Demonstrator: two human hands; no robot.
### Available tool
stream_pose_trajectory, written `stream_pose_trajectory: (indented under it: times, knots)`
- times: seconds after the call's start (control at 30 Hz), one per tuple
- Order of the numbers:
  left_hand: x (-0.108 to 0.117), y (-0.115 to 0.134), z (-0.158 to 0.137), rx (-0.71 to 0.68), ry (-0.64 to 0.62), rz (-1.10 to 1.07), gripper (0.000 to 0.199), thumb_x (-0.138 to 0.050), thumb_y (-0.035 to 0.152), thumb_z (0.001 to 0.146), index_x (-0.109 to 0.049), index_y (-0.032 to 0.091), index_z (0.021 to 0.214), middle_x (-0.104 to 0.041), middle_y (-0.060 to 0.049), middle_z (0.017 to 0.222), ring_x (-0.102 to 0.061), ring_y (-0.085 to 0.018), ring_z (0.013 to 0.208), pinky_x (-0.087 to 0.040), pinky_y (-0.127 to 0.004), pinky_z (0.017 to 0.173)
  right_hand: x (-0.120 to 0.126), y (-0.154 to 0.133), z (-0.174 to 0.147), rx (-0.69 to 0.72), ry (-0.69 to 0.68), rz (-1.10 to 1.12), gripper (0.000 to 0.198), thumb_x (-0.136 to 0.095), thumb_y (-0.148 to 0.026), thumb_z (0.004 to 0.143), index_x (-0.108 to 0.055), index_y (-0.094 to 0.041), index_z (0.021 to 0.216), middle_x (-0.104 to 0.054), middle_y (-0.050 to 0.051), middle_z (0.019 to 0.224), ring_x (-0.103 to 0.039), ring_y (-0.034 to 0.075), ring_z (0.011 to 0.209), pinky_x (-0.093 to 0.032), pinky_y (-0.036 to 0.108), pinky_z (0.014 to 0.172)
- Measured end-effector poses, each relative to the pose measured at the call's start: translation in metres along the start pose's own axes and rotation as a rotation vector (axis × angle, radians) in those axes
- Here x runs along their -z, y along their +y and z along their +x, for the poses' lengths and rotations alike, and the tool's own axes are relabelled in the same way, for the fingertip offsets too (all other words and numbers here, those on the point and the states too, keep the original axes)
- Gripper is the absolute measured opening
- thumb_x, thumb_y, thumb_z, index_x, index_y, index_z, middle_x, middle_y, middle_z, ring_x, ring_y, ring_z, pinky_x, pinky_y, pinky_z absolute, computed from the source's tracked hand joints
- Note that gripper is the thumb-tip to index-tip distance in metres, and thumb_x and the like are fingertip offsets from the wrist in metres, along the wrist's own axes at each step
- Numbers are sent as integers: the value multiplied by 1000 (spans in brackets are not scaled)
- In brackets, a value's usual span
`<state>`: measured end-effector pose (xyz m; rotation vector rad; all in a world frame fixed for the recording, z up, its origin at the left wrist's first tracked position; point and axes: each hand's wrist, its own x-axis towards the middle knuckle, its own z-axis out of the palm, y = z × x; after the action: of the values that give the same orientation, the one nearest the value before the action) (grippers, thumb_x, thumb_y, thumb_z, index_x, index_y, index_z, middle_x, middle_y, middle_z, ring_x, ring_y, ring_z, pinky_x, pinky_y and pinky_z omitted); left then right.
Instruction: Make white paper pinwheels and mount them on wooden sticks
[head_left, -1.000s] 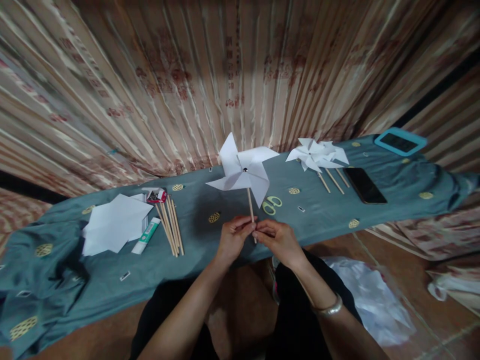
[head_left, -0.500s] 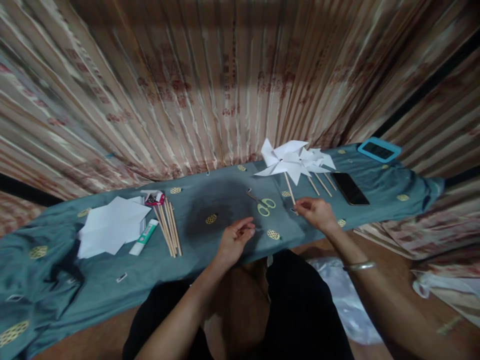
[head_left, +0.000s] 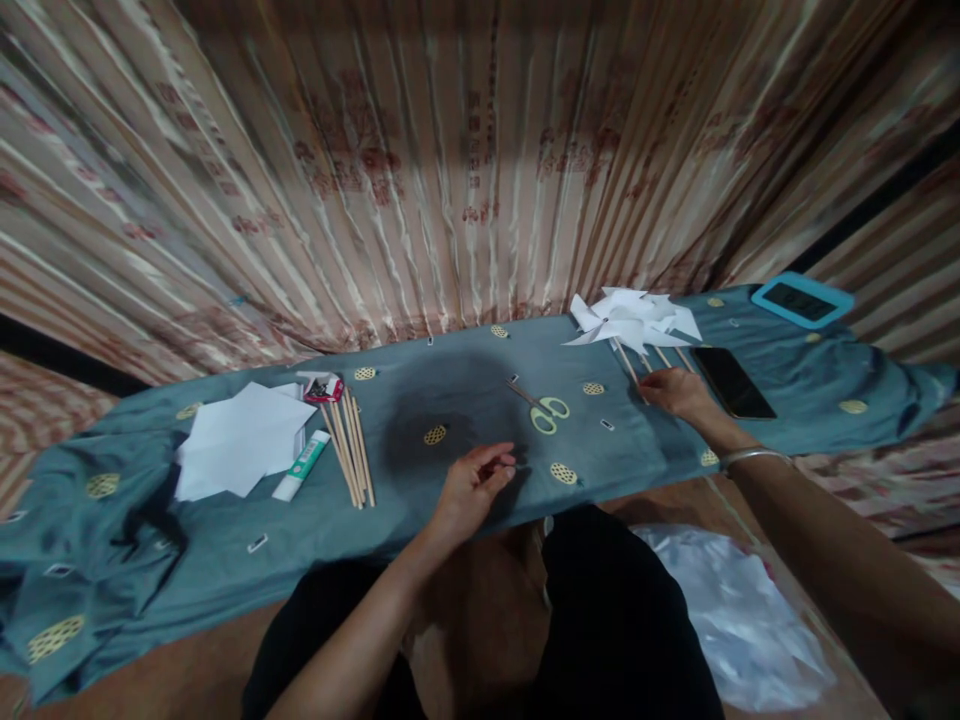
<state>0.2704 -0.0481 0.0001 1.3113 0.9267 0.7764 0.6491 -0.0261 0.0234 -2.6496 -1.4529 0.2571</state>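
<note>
A white paper pinwheel (head_left: 606, 322) lies at the right, against other white pinwheels (head_left: 675, 318) whose sticks point toward me. My right hand (head_left: 677, 391) pinches the lower end of its wooden stick, low over the cloth. My left hand (head_left: 474, 487) hovers near the front edge with its fingers loosely curved and apart, holding nothing. Just beyond it rest scissors (head_left: 546, 410) with pale green handles, blades pointing away to the left.
On the left are white paper sheets (head_left: 240, 440), a green and white glue stick (head_left: 301, 466), several wooden sticks (head_left: 350, 450) and a small red packet (head_left: 324, 387). A black phone (head_left: 733, 382) and a blue-framed device (head_left: 802, 299) lie right. A plastic bag (head_left: 739, 620) is on the floor.
My right hand has carried the pinwheel rightward and lowered it beside the other pinwheels. My left hand has hardly moved. The view has shifted slightly.
</note>
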Motion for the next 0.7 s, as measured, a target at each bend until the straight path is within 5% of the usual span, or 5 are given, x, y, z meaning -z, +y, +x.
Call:
stream_pose_trajectory:
  times: [0.4,0.7]
  knots:
    - [-1,-2,1,-39,-5,69,32,-69,26,77,-75,20,108,-73,-6,96,-63,-14,78,-51,-27,77,20,-8,-3,-24,11,-16,23,-66,-26,83,-76,-14,99,-74,15,92,-64,21,75,-40,30,66]
    - [2,-3,0,-25,-4,49,32,-69,26,77,-75,19,107,-73,-7,96,-63,-15,80,-51,-27,77,13,-2,-1,-57,-33,-55,19,-68,-24,81,-78,-14,93,-74,14,85,-61,18,67,-38,29,61]
